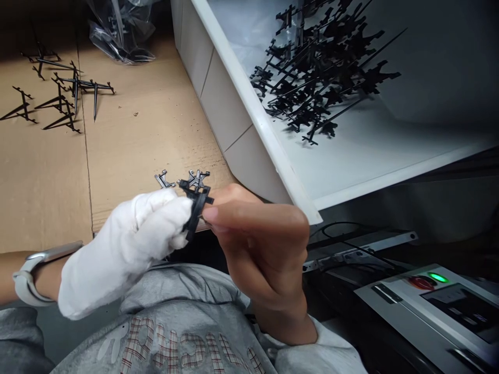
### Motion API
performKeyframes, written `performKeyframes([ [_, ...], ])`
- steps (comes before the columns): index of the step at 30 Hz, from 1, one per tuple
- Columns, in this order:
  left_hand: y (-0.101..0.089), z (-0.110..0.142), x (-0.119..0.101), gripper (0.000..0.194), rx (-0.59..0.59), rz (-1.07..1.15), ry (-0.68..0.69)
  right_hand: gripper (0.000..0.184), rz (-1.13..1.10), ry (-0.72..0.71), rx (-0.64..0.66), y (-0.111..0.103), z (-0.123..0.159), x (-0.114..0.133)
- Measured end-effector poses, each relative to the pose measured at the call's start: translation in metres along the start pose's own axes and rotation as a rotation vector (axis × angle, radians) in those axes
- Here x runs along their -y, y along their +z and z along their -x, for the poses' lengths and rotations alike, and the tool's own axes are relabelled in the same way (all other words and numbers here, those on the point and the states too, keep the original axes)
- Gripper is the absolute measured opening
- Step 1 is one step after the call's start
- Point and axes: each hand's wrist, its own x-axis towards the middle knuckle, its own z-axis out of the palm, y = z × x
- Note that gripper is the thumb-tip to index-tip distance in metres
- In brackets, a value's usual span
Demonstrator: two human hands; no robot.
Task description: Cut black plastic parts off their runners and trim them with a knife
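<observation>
A small black plastic part [197, 205] with short prongs is held up between both hands, over the front edge of the table. My left hand [134, 239], in a white glove, grips it from the left with thumb and fingers. My bare right hand [261, 234] pinches at its right side, the thumb tip close against it; the exact contact is partly hidden. Just behind my hands, a black plastic piece [165, 179] and a cluster of similar pieces [198, 177] lie on the table.
Several spiked black parts [66, 98] lie on the tan table [128, 135] at left. A clear plastic bag [122, 36] stands at the back. A white bin [335, 174] at right holds a heap of black parts [315, 72]. Lower right is a machine panel [432, 306] with a green light.
</observation>
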Motion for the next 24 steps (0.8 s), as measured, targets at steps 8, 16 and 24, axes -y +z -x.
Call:
performKeyframes([
  [8,-0.002,-0.001,-0.004,0.036,-0.005,-0.020,0.066,0.043,0.072,0.001,0.026,-0.005,0.000,0.007],
  [16,0.000,-0.006,-0.006,0.026,-0.110,-0.132,0.073,0.050,0.017,0.064,0.082,-0.005,0.003,0.005],
  [24,-0.005,-0.019,-0.012,0.026,-0.107,-0.223,0.050,0.029,-0.098,0.082,-0.120,0.003,-0.003,0.003],
])
